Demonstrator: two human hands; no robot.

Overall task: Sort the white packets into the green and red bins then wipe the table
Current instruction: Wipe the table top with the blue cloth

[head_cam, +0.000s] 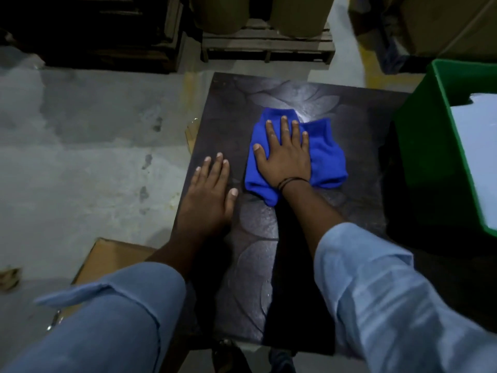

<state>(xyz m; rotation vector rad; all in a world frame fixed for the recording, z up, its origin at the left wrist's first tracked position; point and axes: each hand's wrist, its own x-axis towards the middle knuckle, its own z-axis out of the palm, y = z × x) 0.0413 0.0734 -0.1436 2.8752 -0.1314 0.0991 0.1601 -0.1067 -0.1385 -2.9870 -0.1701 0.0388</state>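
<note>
A crumpled blue cloth [326,149] lies on the dark patterned table [363,162], toward its far middle. My right hand [286,154] presses flat on the cloth, fingers spread. My left hand [211,192] rests flat on the table's left edge, fingers apart, holding nothing. At the right stands the green bin [427,146] with white packets [476,146] inside. No red bin is in view, and no packets lie on the table.
A cardboard box [107,257] sits on the grey concrete floor at the table's lower left. A wooden pallet [269,44] with large brown rolls stands beyond the table. Dark pallets are stacked at the far left, cardboard boxes at the far right.
</note>
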